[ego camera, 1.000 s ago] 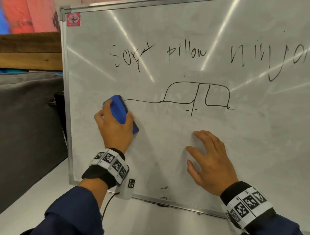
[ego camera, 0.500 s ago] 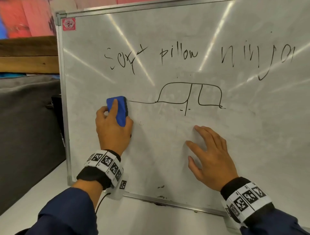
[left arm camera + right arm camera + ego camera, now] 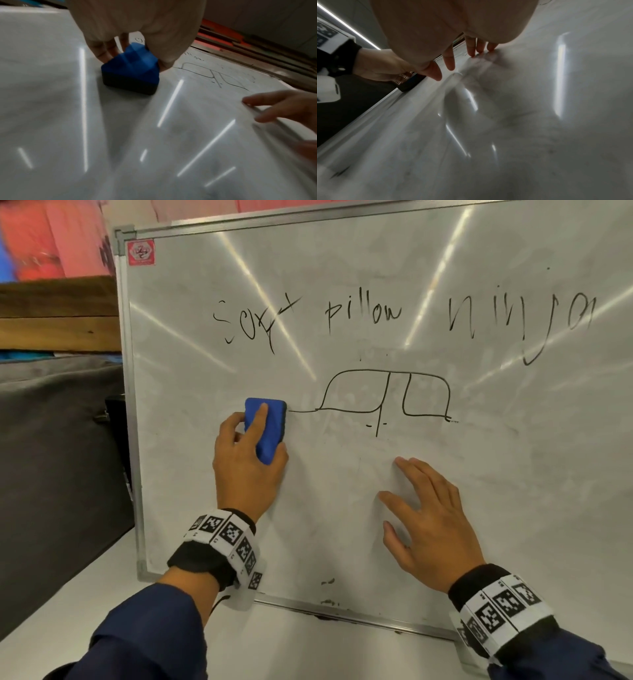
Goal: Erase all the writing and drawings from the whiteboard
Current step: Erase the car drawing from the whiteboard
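Observation:
The whiteboard leans upright before me, with the words "soft pillow ninja" across its top and a line drawing of a car-like shape in the middle. My left hand grips a blue eraser and presses it on the board at the left end of the drawing's line. In the left wrist view the eraser shows its dark felt flat on the board. My right hand rests flat on the board below the drawing, fingers spread.
A few dark smudges mark the board near its bottom frame. The board stands on a white table. A grey cushioned surface and a wooden ledge lie to the left.
My left hand has slid the eraser up and to the right along the drawn line, wiping its left end and turning the eraser upright. The right hand has stayed in place.

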`<state>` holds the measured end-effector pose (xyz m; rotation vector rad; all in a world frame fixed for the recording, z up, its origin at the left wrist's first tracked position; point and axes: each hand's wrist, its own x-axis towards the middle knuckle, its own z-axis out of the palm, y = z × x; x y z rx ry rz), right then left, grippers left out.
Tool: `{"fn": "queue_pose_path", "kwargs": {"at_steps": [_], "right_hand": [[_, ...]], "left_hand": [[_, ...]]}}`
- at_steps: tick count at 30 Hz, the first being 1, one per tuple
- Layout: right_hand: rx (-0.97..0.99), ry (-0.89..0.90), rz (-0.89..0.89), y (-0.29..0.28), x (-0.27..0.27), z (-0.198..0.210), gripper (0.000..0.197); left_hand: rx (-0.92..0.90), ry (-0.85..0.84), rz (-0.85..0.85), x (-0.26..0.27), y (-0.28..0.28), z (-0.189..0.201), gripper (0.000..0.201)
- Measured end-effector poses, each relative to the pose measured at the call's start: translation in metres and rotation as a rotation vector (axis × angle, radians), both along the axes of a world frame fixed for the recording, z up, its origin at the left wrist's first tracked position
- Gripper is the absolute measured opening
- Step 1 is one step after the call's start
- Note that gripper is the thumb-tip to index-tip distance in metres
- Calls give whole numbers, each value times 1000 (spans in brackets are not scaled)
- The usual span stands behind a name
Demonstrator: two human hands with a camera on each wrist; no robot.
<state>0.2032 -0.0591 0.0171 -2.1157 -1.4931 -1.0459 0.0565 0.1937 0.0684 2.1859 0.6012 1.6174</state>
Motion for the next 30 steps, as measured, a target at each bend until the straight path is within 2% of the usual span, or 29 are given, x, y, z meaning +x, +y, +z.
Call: {"fn": "queue_pose_path", "kwargs": {"at_steps": [2,5,10,15,19,23,24,28,30], "right_hand": [[3,3,16,-2,1,1,38],[33,20,31,-6,5,2,39],[19,28,22,-7,6,-2,41],[6,24,11,-7,6,-6,39],[6,30,15,-7,4,-7,38],[-6,27,3,-7,5,-7,38],[-7,27,2,-7,5,-7,37],[-10,32,17,-8,4,-6,35],[-13,30,19,-10,4,-6,34]], "left_hand": [[12,-19,-12,6,-8,-2,72],[157,63,-44,8,-14,-6,73],[19,-27,8,13,-12,-2,72],[105,19,-15,6,-6,-1,71],[-12,-40,28,9,-5,4,70],[272,113,-53,11,-22,-6,68],[285,117,-63,11,-22,-6,68],[63,-5,-56,21,-34,-3,70],[55,0,-48,25,-42,-3,72]]}}
